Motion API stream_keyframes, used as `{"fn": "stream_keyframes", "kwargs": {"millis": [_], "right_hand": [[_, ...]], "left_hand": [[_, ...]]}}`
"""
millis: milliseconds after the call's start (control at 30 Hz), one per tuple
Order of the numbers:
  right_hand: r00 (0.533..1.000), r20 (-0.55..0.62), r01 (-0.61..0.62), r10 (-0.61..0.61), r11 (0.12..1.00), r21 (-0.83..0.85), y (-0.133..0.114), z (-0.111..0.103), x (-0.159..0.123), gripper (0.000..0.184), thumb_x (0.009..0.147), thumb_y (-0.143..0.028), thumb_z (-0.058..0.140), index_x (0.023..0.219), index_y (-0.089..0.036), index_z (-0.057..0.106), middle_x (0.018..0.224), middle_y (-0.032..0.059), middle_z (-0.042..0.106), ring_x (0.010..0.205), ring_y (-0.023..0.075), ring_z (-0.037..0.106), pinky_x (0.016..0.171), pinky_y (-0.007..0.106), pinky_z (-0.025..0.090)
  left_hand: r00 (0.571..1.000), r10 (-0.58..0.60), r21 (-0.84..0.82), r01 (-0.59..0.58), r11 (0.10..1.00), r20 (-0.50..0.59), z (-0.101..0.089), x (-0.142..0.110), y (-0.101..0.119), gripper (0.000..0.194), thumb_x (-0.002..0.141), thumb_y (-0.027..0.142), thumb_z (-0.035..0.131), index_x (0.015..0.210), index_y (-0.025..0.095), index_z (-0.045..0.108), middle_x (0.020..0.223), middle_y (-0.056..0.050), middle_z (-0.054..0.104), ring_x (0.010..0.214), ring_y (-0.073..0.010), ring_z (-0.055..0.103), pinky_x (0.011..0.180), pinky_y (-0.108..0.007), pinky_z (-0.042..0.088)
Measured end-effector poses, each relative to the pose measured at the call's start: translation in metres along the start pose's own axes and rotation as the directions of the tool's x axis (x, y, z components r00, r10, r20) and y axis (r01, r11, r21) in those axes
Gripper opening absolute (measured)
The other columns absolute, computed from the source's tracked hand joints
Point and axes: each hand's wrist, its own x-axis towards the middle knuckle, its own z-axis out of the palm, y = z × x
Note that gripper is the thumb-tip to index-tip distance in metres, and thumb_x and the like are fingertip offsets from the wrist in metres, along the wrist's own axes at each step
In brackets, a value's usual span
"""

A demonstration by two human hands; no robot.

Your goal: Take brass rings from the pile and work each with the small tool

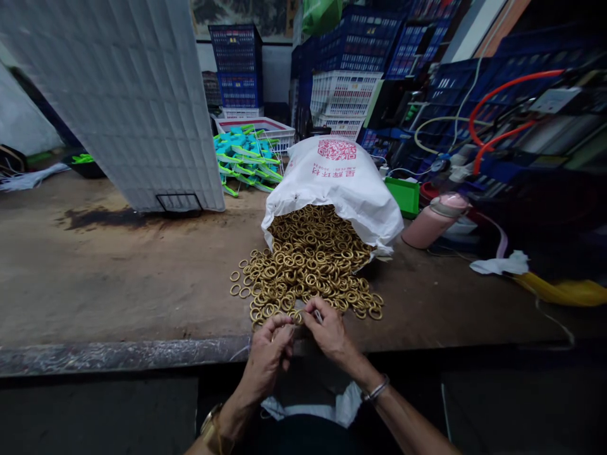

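Note:
A heap of gold-coloured rings [308,272] spills from the mouth of a white woven sack [341,183] onto the table. At the heap's near edge, my left hand [271,351] has thumb and forefinger pinched together. My right hand [329,335] faces it, also closed in a pinch, with a small pale piece showing by its fingers. A gold ring [297,318] shows between the two sets of fingertips; whether it is gripped or lies on the heap I cannot tell. What exactly each pinch holds is too small to make out.
A tall pale ribbed panel [142,101] stands on the wooden table [118,278] at left. Behind the heap are green and blue plastic pieces [246,158] and stacked crates [346,95]. At right are a pink bottle [431,224], a green tray [402,196] and red hoses [497,85].

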Motion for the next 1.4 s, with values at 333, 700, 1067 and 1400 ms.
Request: {"fn": "stream_keyframes", "kwargs": {"millis": [333,700,1067,1400], "right_hand": [[0.987,0.156,-0.043,0.025,0.992,0.115,-0.018,-0.005,-0.013,0.017,0.079,-0.033,0.045,0.070,-0.019,0.046,0.060,-0.0059,0.043,0.056,0.0087,0.041,0.053,0.020,0.032],[0.982,0.167,-0.114,0.087,0.981,0.159,-0.019,-0.003,-0.013,0.021,0.079,-0.034,0.044,0.064,-0.018,0.045,0.056,-0.0057,0.042,0.055,0.0085,0.039,0.052,0.019,0.032],[0.994,0.101,-0.044,0.039,0.998,0.045,-0.015,-0.005,-0.015,0.026,0.083,-0.033,0.035,0.063,-0.020,0.045,0.054,-0.0031,0.048,0.051,0.0098,0.044,0.051,0.021,0.034],[0.953,0.299,0.188,-0.053,0.877,-0.443,-0.014,-0.007,-0.027,0.039,0.054,-0.005,0.036,0.087,-0.019,0.052,0.066,0.0013,0.059,0.060,0.0145,0.052,0.056,0.024,0.030]], "left_hand": [[0.913,0.400,0.461,-0.388,0.798,0.077,0.004,-0.001,0.003,0.015,0.075,0.027,0.054,0.070,0.016,0.062,0.068,-0.002,0.060,0.065,-0.0139,0.053,0.064,-0.023,0.040],[0.985,-0.058,0.114,0.040,0.993,0.161,0.004,-0.003,0.003,0.030,0.075,0.047,0.052,0.068,0.018,0.045,0.046,0.010,0.034,0.034,-0.0030,0.022,0.034,-0.016,0.016],[0.988,-0.023,0.058,0.014,0.998,0.155,0.005,-0.007,0.005,0.031,0.075,0.049,0.052,0.074,0.018,0.045,0.053,0.007,0.045,0.036,-0.0024,0.028,0.034,-0.014,0.017],[0.988,0.126,0.203,-0.143,0.969,0.094,0.003,-0.006,0.004,0.031,0.075,0.046,0.053,0.066,0.017,0.045,0.054,0.005,0.047,0.042,-0.0045,0.033,0.041,-0.017,0.025]]}}
